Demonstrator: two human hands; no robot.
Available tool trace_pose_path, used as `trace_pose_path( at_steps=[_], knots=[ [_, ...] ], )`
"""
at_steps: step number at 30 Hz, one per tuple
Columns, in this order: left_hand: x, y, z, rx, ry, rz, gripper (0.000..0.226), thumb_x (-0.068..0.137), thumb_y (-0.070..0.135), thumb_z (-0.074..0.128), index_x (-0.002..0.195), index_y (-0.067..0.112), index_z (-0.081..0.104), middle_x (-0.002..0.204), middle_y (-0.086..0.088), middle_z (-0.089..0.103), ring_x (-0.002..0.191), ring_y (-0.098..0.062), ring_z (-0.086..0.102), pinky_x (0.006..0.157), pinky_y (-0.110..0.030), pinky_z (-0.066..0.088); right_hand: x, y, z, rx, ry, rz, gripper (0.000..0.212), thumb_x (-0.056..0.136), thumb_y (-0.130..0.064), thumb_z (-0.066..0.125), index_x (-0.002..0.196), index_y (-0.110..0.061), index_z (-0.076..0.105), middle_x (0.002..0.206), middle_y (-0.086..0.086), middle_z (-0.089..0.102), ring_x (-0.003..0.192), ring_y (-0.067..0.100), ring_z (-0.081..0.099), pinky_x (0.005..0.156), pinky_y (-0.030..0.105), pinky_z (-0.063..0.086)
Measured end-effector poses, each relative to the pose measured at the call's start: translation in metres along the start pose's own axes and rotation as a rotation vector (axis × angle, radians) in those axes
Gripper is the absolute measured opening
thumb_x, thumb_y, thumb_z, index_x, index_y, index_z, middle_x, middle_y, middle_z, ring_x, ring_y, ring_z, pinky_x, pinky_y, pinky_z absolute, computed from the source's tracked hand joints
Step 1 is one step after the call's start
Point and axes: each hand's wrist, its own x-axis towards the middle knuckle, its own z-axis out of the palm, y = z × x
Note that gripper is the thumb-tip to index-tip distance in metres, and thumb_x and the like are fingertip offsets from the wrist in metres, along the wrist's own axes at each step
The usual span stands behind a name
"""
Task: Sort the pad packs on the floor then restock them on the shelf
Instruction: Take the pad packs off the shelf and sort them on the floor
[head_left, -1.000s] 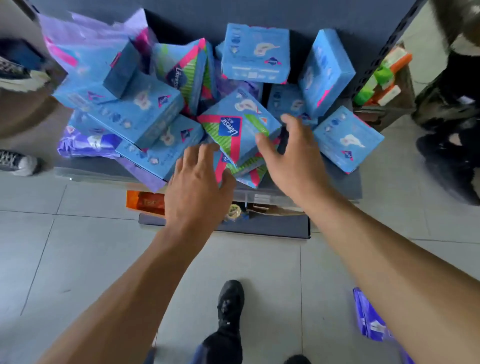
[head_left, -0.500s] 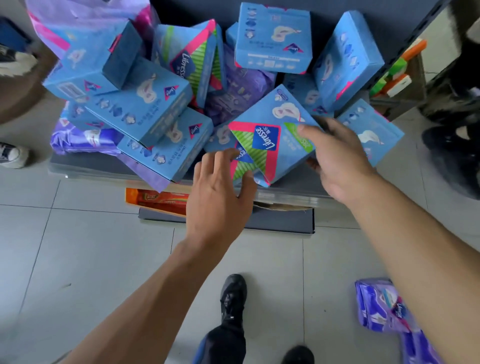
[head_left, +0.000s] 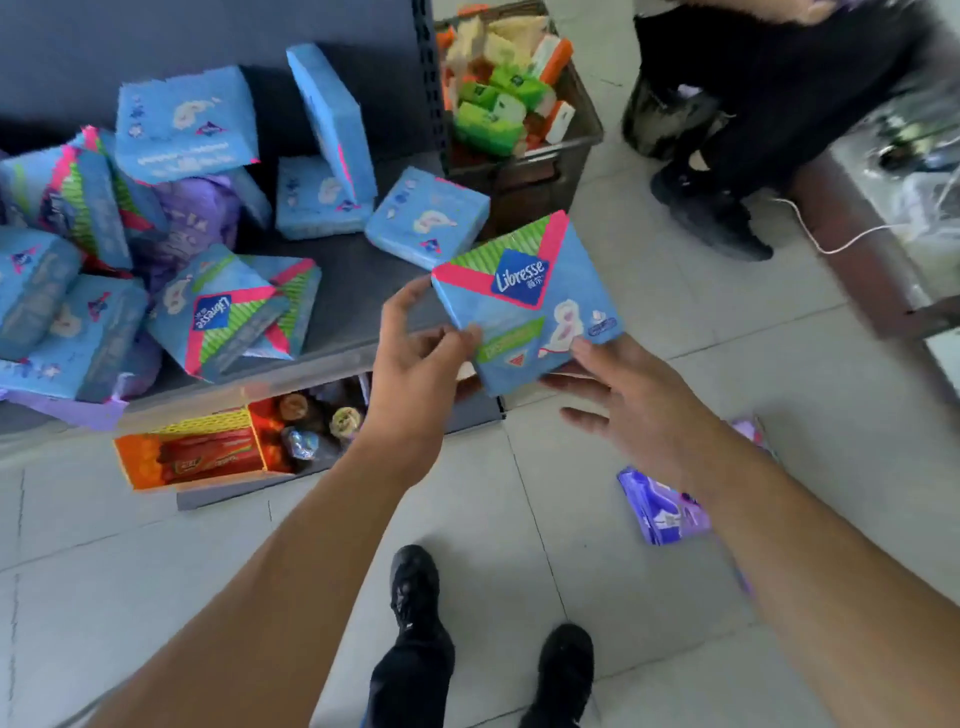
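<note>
Above the front edge of a low grey shelf, a person holds a blue Libresse pad pack between two bare hands. Its face carries a pink-edged, green-striped corner, a dark blue logo patch and a drawing of a pad. It is tilted, one corner pointing toward the camera. The left hand pinches the pack's left edge between thumb and curled fingers; the right hand supports its lower right side with fingers spread and nearly straight. A loose heap of blue pad packs and similar green-striped ones crowds the shelf's left and back, some leaning on the rear panel, leaving bare shelf near the front right corner. A purple pack lies on the pale tiled floor under the right forearm. A brown crate of green and orange items stands right of the shelf.
</note>
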Motion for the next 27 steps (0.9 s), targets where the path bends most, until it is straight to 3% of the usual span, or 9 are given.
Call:
trace_pose_path(
  at_steps=[5, 9, 12, 14, 16, 18, 22, 27],
  knots=[
    [-0.016, -0.025, 0.093, 0.158, -0.196, -0.102, 0.048, 0.093, 0.002, 0.050, 0.132, 0.032, 0.051, 0.107, -0.014, 0.070, 0.096, -0.033, 0.070, 0.078, -0.051, 0.058, -0.058, 0.002, -0.109, -0.037, 0.244, -0.092, 0.030, 0.094, -0.028, 0.059, 0.124, -0.034, 0.054, 0.097, -0.009, 0.070, 0.089, 0.011, 0.067, 0.081, 0.035, 0.049],
    [-0.022, -0.063, 0.165, 0.247, -0.355, -0.132, 0.041, 0.095, 0.003, 0.053, 0.124, 0.033, 0.056, 0.096, -0.006, 0.073, 0.086, -0.024, 0.071, 0.061, -0.034, 0.057, -0.086, 0.030, -0.174, 0.016, 0.434, -0.115, 0.034, 0.093, -0.017, 0.063, 0.126, -0.023, 0.055, 0.097, 0.004, 0.072, 0.077, 0.012, 0.068, 0.064, 0.026, 0.048],
    [-0.022, -0.104, 0.207, 0.360, -0.409, -0.119, 0.030, 0.095, 0.008, 0.058, 0.116, 0.029, 0.060, 0.096, -0.003, 0.073, 0.083, -0.017, 0.071, 0.070, -0.035, 0.059, -0.100, 0.066, -0.213, 0.135, 0.616, -0.102, 0.031, 0.090, -0.016, 0.067, 0.118, -0.025, 0.057, 0.094, 0.005, 0.072, 0.083, 0.023, 0.069, 0.067, 0.033, 0.048],
    [-0.023, -0.133, 0.229, 0.451, -0.470, -0.118, 0.028, 0.094, 0.010, 0.060, 0.115, 0.030, 0.060, 0.097, -0.003, 0.072, 0.077, -0.010, 0.070, 0.061, -0.023, 0.053, -0.112, 0.089, -0.231, 0.172, 0.743, -0.075, 0.026, 0.087, -0.019, 0.069, 0.108, -0.031, 0.060, 0.092, -0.003, 0.071, 0.086, 0.018, 0.068, 0.065, 0.032, 0.048],
    [-0.027, -0.161, 0.250, 0.529, -0.555, -0.156, 0.029, 0.094, 0.013, 0.062, 0.117, 0.030, 0.059, 0.099, -0.002, 0.071, 0.071, -0.005, 0.068, 0.053, -0.015, 0.046, -0.126, 0.112, -0.247, 0.192, 0.836, -0.022, 0.027, 0.083, -0.027, 0.072, 0.108, -0.032, 0.063, 0.099, -0.003, 0.071, 0.093, 0.016, 0.069, 0.073, 0.035, 0.053],
    [-0.032, -0.187, 0.271, 0.589, -0.662, -0.205, 0.031, 0.092, 0.017, 0.065, 0.116, 0.034, 0.059, 0.104, 0.000, 0.070, 0.078, -0.008, 0.070, 0.056, -0.017, 0.049, -0.141, 0.135, -0.265, 0.260, 0.896, 0.015, 0.026, 0.086, -0.024, 0.072, 0.109, -0.028, 0.061, 0.102, 0.000, 0.072, 0.094, 0.017, 0.070, 0.078, 0.034, 0.054],
    [-0.044, -0.236, 0.310, 0.712, -0.844, -0.243, 0.030, 0.092, 0.022, 0.065, 0.117, 0.035, 0.056, 0.108, 0.005, 0.066, 0.091, -0.009, 0.068, 0.066, -0.021, 0.057, -0.167, 0.178, -0.297, 0.444, 0.982, 0.082, 0.025, 0.090, -0.020, 0.068, 0.112, -0.022, 0.058, 0.098, -0.001, 0.071, 0.077, 0.007, 0.069, 0.066, 0.025, 0.049],
    [-0.065, -0.311, 0.355, 0.890, -0.991, -0.230, 0.033, 0.093, 0.022, 0.063, 0.123, 0.033, 0.053, 0.116, 0.003, 0.065, 0.098, -0.007, 0.065, 0.072, -0.021, 0.055, -0.198, 0.234, -0.349, 0.580, 1.079, 0.132, 0.020, 0.090, -0.014, 0.067, 0.105, -0.023, 0.057, 0.093, -0.004, 0.071, 0.072, 0.006, 0.070, 0.060, 0.022, 0.050]
  ],
)
